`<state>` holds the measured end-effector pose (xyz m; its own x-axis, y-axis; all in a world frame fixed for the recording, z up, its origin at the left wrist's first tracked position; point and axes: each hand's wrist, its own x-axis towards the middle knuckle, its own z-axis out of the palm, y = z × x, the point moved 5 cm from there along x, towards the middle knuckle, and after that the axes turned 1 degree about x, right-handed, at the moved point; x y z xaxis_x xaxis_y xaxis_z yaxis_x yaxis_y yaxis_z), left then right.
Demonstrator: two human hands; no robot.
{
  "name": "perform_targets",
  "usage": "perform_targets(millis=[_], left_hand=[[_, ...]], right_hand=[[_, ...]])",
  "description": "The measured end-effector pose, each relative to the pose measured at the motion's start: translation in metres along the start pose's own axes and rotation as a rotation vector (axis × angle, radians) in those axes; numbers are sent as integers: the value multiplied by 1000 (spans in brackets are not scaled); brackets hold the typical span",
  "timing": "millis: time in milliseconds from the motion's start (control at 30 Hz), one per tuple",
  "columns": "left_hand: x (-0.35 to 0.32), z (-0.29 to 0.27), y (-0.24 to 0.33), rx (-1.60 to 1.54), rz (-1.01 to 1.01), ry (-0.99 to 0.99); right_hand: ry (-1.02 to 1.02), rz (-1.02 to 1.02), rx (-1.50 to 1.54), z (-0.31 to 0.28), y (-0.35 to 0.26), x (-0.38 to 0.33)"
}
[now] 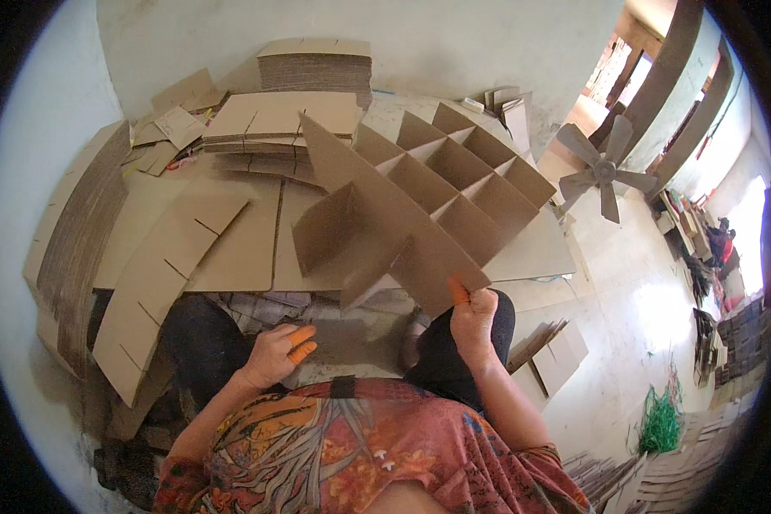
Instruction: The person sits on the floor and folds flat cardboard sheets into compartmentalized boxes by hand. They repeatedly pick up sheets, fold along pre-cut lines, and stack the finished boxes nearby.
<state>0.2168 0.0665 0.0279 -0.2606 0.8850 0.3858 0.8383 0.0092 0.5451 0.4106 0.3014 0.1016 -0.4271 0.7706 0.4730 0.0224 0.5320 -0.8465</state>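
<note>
A cardboard divider grid [441,261] of slotted strips stands tilted over the low table, its cells showing on the far right side. My right hand [474,321] grips the near right corner of its long strip, with an orange finger cover lying against the board. My left hand [276,355] hangs over my lap, apart from the divider and holding nothing. Its visible fingers reach out loosely to the right, and orange covers sit on two of them. A loose slotted cardboard strip [158,287] leans across the table's left edge, near my left knee.
Slotted cardboard is stacked on the table [535,257], with one pile [283,116] behind the divider and a taller one [314,68] by the wall. Another tall stack [73,231] stands at left. A fan [604,171] and green strapping [660,421] are at right.
</note>
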Motion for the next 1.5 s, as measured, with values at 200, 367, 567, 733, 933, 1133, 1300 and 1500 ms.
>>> perform_targets(millis=[200,367,567,733,933,1133,1300,1500], left_hand=[[4,4,-4,-51,-27,29],[11,2,-9,-92,-89,65],[15,12,-13,-110,-83,69],[14,13,-19,-95,-148,-1],[17,1,-23,-148,-131,215],[64,-33,-42,-456,-482,325],[110,8,6,-616,-135,-32],[107,76,87,-701,185,-515]], right_hand=[[-78,204,-88,-5,11,-1],[-22,-19,-58,-21,-34,15],[-297,-228,-374,-20,-70,22],[-385,-265,-350,-14,-61,25],[-399,-242,-425,-10,-29,10],[152,-293,-528,-48,-19,68],[-256,202,-118,-8,-5,72],[-219,345,269,-1,11,36]])
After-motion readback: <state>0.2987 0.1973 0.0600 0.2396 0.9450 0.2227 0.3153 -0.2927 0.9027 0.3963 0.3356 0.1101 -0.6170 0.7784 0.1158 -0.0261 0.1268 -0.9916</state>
